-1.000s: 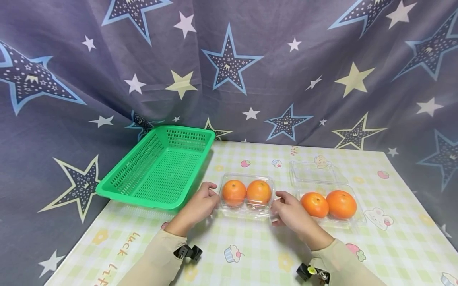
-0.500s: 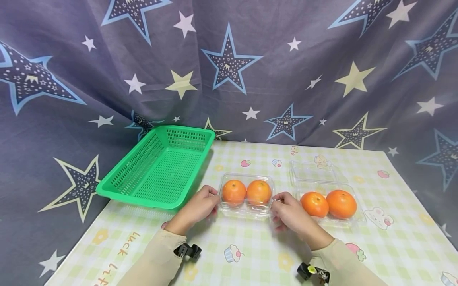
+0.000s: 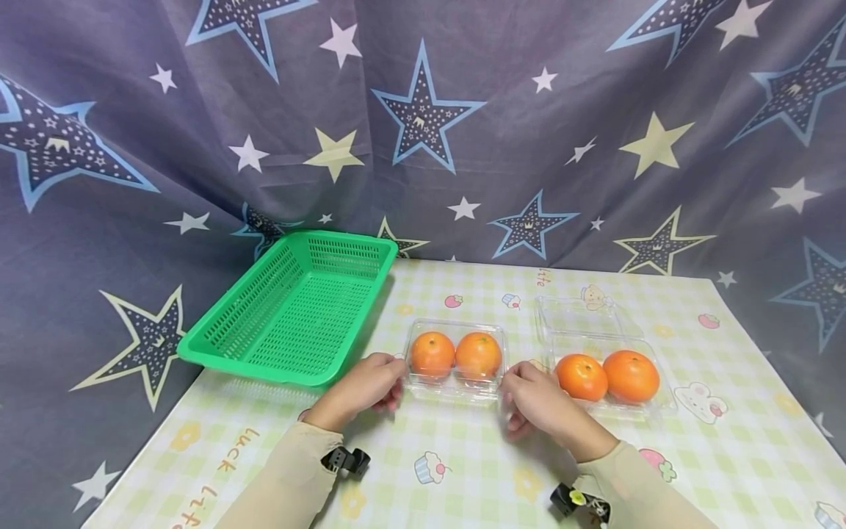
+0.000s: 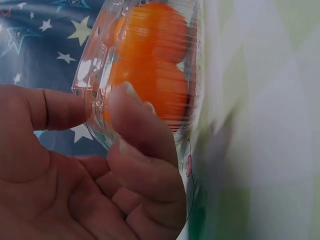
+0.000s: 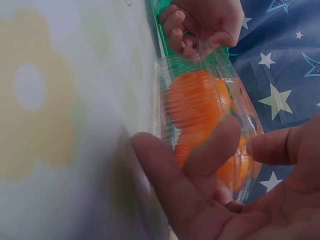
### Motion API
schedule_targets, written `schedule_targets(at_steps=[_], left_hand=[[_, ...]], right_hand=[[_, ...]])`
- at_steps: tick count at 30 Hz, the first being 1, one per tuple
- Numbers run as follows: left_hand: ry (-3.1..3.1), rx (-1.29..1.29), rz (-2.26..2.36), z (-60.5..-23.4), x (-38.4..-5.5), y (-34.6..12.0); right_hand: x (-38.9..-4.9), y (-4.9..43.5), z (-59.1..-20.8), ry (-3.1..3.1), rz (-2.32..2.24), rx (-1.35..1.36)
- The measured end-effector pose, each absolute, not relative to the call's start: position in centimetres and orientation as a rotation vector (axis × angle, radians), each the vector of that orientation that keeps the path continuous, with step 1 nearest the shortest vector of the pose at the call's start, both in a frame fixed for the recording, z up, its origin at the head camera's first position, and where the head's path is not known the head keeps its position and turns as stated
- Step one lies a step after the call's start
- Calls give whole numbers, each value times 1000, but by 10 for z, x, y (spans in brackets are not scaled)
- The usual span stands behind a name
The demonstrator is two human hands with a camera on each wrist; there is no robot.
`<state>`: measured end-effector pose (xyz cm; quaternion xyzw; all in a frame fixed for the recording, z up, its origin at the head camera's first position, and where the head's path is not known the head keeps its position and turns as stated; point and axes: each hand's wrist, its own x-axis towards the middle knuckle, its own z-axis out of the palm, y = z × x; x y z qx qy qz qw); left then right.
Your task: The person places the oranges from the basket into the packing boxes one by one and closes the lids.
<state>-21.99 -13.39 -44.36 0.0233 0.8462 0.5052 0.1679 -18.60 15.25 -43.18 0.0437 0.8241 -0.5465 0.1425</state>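
Observation:
A clear plastic clamshell box with two oranges in it sits mid-table, its lid down over the fruit. At its left front corner my left hand pinches the edge, thumb on the lid side and curled fingers below. On the opposite side my right hand pinches the right edge between thumb and index finger; in the right wrist view its middle finger points away from the box. A second clear box, lid folded back, lies to the right with two oranges in its base.
A green perforated plastic basket with nothing in it stands at the left back, close to my left hand. The checked tablecloth covers the table, and a star-printed curtain hangs behind it.
Fingers of both hands have curled in and shifted slightly down along the sides of the middle box. The boxes, oranges and basket have stayed in place.

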Motion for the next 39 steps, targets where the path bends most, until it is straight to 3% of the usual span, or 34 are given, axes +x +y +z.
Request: schedule_targets(at_steps=[16,39], left_hand=[[2228,91,1485,-449,-226,-139],[2167,152,1542,-445,-225,-143]], right_hand=[[-183,153,-431,2503,-1401,37],[-189,157,-437,2300,-1575,-56]])
